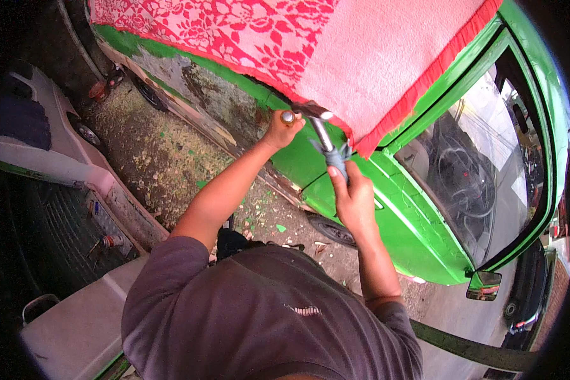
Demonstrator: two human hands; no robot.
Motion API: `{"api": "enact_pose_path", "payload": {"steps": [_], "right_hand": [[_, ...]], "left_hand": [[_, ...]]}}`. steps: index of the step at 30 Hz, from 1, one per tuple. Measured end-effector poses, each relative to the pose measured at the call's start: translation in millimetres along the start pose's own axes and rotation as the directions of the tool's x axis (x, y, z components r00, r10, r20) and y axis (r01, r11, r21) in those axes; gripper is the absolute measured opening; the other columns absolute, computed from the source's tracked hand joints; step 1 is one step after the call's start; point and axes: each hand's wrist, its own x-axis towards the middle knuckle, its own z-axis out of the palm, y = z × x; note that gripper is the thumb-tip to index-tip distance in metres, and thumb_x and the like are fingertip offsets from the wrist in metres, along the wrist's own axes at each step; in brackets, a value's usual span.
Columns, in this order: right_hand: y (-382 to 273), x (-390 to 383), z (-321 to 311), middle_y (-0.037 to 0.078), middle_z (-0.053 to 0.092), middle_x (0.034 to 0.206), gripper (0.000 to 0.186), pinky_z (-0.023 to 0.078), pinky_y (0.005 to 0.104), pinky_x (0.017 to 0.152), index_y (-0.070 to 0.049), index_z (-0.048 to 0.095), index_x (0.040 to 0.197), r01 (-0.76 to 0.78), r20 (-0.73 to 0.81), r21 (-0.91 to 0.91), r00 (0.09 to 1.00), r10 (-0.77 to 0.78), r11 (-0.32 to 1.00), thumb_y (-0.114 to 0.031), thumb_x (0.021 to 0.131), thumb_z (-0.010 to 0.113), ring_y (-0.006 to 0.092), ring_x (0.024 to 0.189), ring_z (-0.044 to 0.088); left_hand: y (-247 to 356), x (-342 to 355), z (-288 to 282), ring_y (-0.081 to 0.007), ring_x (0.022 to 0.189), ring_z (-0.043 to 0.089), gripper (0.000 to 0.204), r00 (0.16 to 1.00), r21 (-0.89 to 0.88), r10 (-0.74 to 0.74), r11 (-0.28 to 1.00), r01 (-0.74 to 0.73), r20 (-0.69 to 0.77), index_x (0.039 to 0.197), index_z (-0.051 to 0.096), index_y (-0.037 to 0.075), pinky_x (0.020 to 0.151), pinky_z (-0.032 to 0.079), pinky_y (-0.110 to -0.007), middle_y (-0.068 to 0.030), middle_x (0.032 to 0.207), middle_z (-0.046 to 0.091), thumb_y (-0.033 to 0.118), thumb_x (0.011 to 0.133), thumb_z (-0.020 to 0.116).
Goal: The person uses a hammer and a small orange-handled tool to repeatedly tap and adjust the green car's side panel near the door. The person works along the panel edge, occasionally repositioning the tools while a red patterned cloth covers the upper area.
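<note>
Green vehicle (411, 221): stretched from eleven o'clock to four, with worn patches toward eleven.
Pink-and-red cloth (373, 69): lay across the vehicle at twelve o'clock, flowered on the left, plain on the right.
Left hand (282, 133): gripped at twelve o'clock, with fingers curled closed around a metal-capped tool (288, 118).
Right hand (357, 197): gripped at three o'clock, with fingers wrapped snugly round the cloth-bound handle of a hammer (323, 134).
Hammer head (311, 111): hung toward one o'clock, just right of the metal-capped tool; touching or apart, could not be told.
</note>
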Motion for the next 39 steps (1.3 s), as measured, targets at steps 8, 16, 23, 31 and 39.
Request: {"api": "enact_pose_path", "payload": {"steps": [8, 16, 23, 31, 39], "right_hand": [[-1.5, -10.3, -5.4, 0.016, 0.055, 0.065, 0.026, 0.044, 0.0395, 0.056, 0.0, 0.057, 0.096, 0.072, -0.074, 0.263, 0.996, -0.055, 0.962, -0.025, 0.096, 0.062, 0.0276, 0.057, 0.057], [10.4, -9.4, 11.6, 0.021, 0.059, 0.066, 0.035, 0.044, 0.0442, 0.057, 0.001, 0.06, 0.091, -0.048, 0.088, 0.035, 0.995, 0.045, 0.998, -0.035, 0.095, 0.062, 0.0366, 0.06, 0.059], [33.0, -34.4, 15.0, 0.0, 0.049, 0.062, 0.031, 0.038, 0.0298, 0.05, -0.002, 0.055, 0.085, -0.073, -0.032, 0.561, 0.993, 0.11, 0.824, -0.031, 0.098, 0.059, 0.0091, 0.056, 0.047], [41.5, -38.2, 3.3, 0.0, 0.05, 0.068, 0.029, 0.033, 0.023, 0.044, -0.005, 0.054, 0.091, -0.143, 0.015, 0.655, 0.984, 0.177, 0.742, -0.032, 0.102, 0.053, 0.0073, 0.052, 0.043], [49.4, -36.8, 6.3, 0.0, 0.049, 0.066, 0.031, 0.033, 0.0232, 0.043, -0.005, 0.054, 0.09, -0.145, 0.029, 0.642, 0.986, 0.164, 0.753, -0.033, 0.102, 0.053, 0.0073, 0.051, 0.043]], "left_hand": [[10.0, -2.5, -0.2, -0.0068, 0.06, 0.036, 0.032, 0.995, -0.034, -0.073, 0.997, 0.075, 0.062, 0.064, 0.038, 0.006, 0.054, 0.032, -0.031, 0.0036, 0.062, 0.034, 0.011, 0.084, 0.062], [18.8, -0.8, 3.4, -0.0176, 0.052, 0.044, 0.033, 0.974, 0.248, 0.063, 0.961, -0.118, 0.218, 0.064, 0.043, 0.004, 0.052, 0.037, -0.038, -0.0102, 0.058, 0.04, 0.018, 0.083, 0.065], [17.9, -3.7, -3.8, -0.008, 0.058, 0.038, 0.031, 0.987, 0.032, -0.083, 0.996, 0.079, 0.14, 0.063, 0.042, 0.003, 0.053, 0.034, -0.033, 0.0001, 0.058, 0.038, 0.011, 0.084, 0.064], [11.6, 6.8, -17.0, -0.0141, 0.063, 0.047, 0.029, 0.988, -0.144, -0.111, 0.982, 0.126, 0.103, 0.063, 0.04, 0.003, 0.063, 0.041, -0.033, -0.0033, 0.064, 0.045, 0.008, 0.087, 0.055], [6.3, 0.7, -12.9, -0.0124, 0.061, 0.046, 0.03, 0.994, -0.451, -0.097, 0.89, 0.062, -0.055, 0.061, 0.039, 0.004, 0.06, 0.04, -0.03, -0.0024, 0.064, 0.045, 0.01, 0.086, 0.055]]}}
